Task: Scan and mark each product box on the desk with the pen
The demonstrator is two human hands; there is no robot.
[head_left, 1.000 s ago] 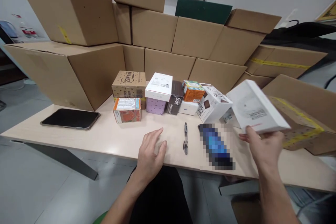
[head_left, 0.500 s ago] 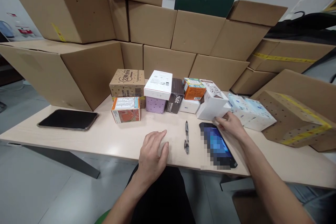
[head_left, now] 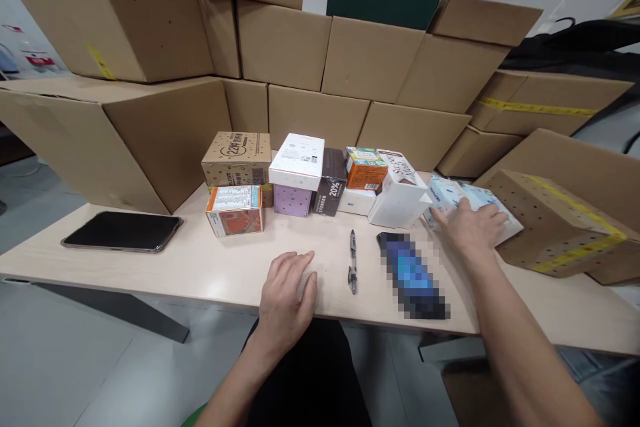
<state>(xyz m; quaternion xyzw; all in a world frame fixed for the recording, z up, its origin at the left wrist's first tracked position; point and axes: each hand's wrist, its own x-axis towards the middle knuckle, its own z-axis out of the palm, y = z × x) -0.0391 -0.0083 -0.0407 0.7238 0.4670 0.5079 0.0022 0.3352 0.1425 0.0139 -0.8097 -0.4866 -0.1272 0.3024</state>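
My left hand (head_left: 287,297) lies on the front edge of the table, fingers loosely bent and thumb apart, holding nothing. Further right, my right hand (head_left: 470,223) is spread over a white and light-blue pack (head_left: 485,195), its thumb toward the left side and its fingers reaching across the front. Whether it presses on the pack is hard to see. Beside it on the left stands a white box (head_left: 400,200) with dark print. Between my hands lie a pen (head_left: 353,263) and a dark device with a blurred screen (head_left: 410,277).
Along the table (head_left: 200,273) stand an orange-and-white box (head_left: 235,213), a brown printed carton (head_left: 235,160), a white-and-purple box (head_left: 295,180), a dark box (head_left: 330,187) and a small orange box (head_left: 367,170). A phone (head_left: 125,230) lies at left. Cardboard boxes (head_left: 320,113) are stacked behind.
My right hand has moved right, from the lower corner of the white box to the light-blue pack, and its fingers have spread. My left hand has stayed in place.
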